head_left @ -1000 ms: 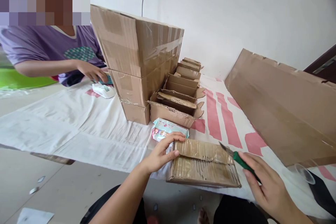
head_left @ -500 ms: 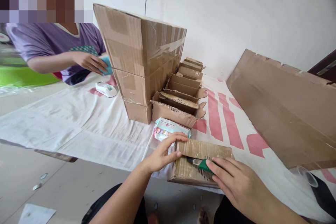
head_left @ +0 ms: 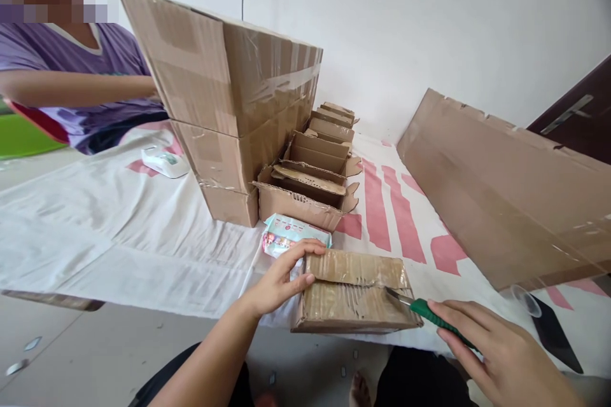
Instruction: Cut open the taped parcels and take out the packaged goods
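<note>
"What does each of your hands do?"

"My right hand (head_left: 491, 340) is closed round the green handle of a utility knife (head_left: 432, 317); the blade slants leftward over the top of a taped carton (head_left: 353, 305). Whether its tip touches the cardboard, I cannot tell. My left hand (head_left: 279, 280) is spread, thumb apart from fingers, and rests on the carton's left end."

"Where does the carton lie?"

"Before me, at the near edge of the table, on a white and red cloth (head_left: 181, 254). A flap edge crosses its top."

"And around it?"

"Just beyond: a pale blue packet (head_left: 296, 232). Behind that, open cartons (head_left: 300, 202) recede in a row beside a stack of boxes (head_left: 200, 102). Right: a large cardboard panel (head_left: 506, 191). Far left: a white device (head_left: 165, 162) and a co-worker's forearm (head_left: 81, 89), its hand hidden by the stack."
</note>
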Demonstrator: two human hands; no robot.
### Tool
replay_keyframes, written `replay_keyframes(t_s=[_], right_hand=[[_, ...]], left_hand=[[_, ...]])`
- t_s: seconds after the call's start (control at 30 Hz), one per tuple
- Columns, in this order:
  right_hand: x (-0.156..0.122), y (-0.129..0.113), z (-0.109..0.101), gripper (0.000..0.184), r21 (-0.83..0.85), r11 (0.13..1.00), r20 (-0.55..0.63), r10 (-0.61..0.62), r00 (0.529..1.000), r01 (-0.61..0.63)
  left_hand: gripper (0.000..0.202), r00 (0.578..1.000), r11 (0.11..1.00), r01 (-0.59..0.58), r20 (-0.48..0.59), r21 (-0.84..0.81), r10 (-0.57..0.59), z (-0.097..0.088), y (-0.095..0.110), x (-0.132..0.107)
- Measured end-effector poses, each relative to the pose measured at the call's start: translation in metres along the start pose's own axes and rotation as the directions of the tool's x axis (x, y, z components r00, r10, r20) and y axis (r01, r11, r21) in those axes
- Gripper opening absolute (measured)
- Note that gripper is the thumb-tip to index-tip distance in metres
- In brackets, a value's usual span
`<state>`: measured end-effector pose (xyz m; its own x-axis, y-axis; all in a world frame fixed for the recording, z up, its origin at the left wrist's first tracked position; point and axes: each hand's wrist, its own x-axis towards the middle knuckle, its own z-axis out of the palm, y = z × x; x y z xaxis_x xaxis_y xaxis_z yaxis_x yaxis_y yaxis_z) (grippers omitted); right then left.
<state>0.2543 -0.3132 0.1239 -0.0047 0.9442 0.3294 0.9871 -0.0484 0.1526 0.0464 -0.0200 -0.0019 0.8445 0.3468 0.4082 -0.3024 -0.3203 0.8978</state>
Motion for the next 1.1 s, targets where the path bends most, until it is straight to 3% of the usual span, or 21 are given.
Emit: replay_keyframes(t_s=[0.13,0.4,0.67,0.9,1.1], right_hand=[[0.002,-0.004,0.003,0.030,0.052,0.999,0.010,-0.015,1.000,0.014],[0.007,-0.009,0.031,0.031,0.112,0.993,0.064,0.027,0.998,-0.034],[-0.002,-0.003,0.019,0.029,0.122,0.991,0.047,0.056,0.997,-0.061],[-0.003,-0.011,0.028,0.033,0.126,0.988,0.087,0.076,0.993,-0.086],[-0.005,-0.007,0.023,0.029,0.100,0.992,0.047,0.078,0.996,-0.082]], left_hand=[[0.046,1.000,1.000,0.019,0.013,-0.020,-0.018,0.001,-0.001,0.001],[0.048,0.998,0.998,0.050,0.031,-0.023,-0.049,0.001,0.003,0.000],[0.048,0.999,0.999,0.037,0.038,-0.005,-0.037,0.002,0.002,0.001],[0.048,0.999,0.999,0.032,0.036,-0.006,-0.032,0.002,0.002,0.001],[0.047,0.998,1.000,0.026,0.050,-0.004,-0.026,0.000,0.002,0.001]])
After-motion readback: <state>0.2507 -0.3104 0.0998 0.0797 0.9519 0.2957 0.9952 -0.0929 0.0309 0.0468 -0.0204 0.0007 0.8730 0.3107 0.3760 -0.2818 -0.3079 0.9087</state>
